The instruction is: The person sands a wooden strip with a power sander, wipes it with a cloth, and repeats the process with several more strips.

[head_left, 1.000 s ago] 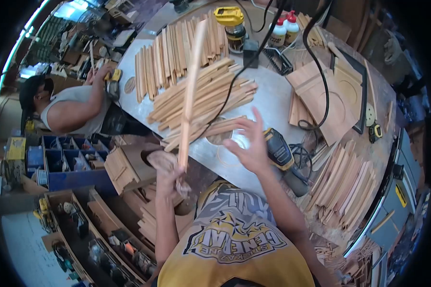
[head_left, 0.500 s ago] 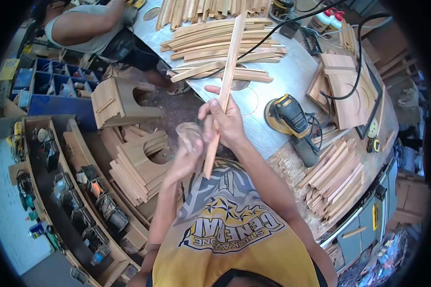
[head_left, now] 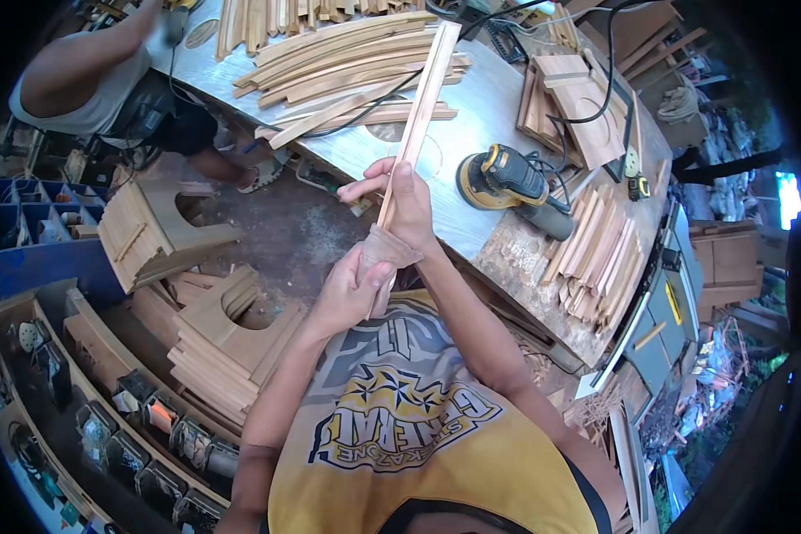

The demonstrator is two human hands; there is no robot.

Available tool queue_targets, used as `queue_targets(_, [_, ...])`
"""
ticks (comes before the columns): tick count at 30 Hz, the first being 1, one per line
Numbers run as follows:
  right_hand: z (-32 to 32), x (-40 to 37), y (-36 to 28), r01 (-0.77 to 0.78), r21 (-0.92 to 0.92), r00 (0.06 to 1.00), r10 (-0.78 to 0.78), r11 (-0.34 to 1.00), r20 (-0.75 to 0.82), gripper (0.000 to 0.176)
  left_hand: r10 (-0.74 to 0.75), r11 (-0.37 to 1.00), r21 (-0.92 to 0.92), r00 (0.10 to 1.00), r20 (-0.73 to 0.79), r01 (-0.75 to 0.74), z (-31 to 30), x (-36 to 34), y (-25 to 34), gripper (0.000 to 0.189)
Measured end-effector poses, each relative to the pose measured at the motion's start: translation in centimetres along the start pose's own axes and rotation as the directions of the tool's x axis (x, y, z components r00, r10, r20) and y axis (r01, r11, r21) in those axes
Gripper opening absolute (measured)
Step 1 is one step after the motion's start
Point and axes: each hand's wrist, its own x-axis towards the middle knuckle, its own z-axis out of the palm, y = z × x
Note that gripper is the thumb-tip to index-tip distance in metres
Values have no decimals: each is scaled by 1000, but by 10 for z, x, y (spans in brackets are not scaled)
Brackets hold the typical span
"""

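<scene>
A long, narrow wooden strip (head_left: 425,102) slants up and away from my body over the metal-topped table. Near its lower part my right hand (head_left: 408,209) holds it, thumb lying along the wood and some fingers stretched to the left. My left hand (head_left: 351,292) grips a crumpled brownish sheet or cloth (head_left: 388,254), which is folded around the strip's lower end just below my right hand. The sheet hides that end. Beyond my hands, a stack of curved wooden strips (head_left: 338,62) lies on the table, with a black cable across it.
A yellow-black sander (head_left: 503,178) stands on the table at right, near bundled strips (head_left: 601,254) and wooden panels (head_left: 578,98). Another person (head_left: 89,89) is at the upper left. Cut wooden pieces (head_left: 231,334) and a shelf of tools (head_left: 107,400) are at lower left.
My left hand has moved up against the strip's lower end, and the sheet now wraps it. The view has shifted, so the table and sander appear further left.
</scene>
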Motion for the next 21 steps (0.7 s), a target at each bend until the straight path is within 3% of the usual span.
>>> queue_targets(2, [-8,-6,4,52,-24,999,-52,998,-8,57,150,962,247,983,-110,-119,6,11,-18,35])
queue_targets(3, [-14,-9,3,35,-61,999,-37,998,-20,55,-18,994,-110,1000,-13,16,12,10,-10,35])
queue_targets(6, [-26,-12,7,-4,-34,994,0,999,-107,49,-121,964,-236,993,12,120,20,17,-23,35])
queue_targets(8, [-41,-12,3,-213,-264,965,159,941,-210,50,-114,961,-259,992,-60,95,34,21,-31,34])
queue_targets(9, [-57,-12,-17,-291,-457,956,274,841,-104,44,-119,981,-166,987,-111,100,37,19,-32,34])
queue_targets(10, [-75,-16,-42,-153,-762,979,204,630,-28,46,-116,992,-71,979,-166,105,37,19,-33,34])
queue_targets(11, [-95,-18,-68,27,-945,983,162,326,84,51,-113,992,33,974,-199,122,35,19,-42,31])
queue_targets(12, [-117,-18,-90,180,-977,982,29,116,184,58,-115,992,23,970,-212,122,33,21,-60,31])
queue_targets(13, [-135,-17,-109,307,-945,946,-76,-111,316,67,-18,990,126,958,-287,57,33,23,-83,28])
queue_targets(14, [-144,-14,-125,281,-915,957,14,-290,290,72,83,972,235,932,-352,2,37,24,-97,26])
queue_targets(16, [-185,-2,-116,366,-877,930,88,-311,357,71,41,963,262,929,-369,61,48,24,-93,27])
queue_targets(18, [-207,9,-105,447,-876,857,365,-180,363,68,-3,952,282,927,-374,117,58,28,-85,29])
queue_targets(19, [-207,15,-111,397,-902,848,444,-169,291,66,-53,908,363,917,-395,208,62,33,-82,34])
queue_targets(20, [-209,16,-111,419,-893,831,466,-165,304,66,-103,851,433,902,-420,298,65,38,-84,38])
queue_targets(21, [-212,16,-113,295,-947,896,382,-125,228,64,-122,840,442,903,-413,315,63,43,-94,46])
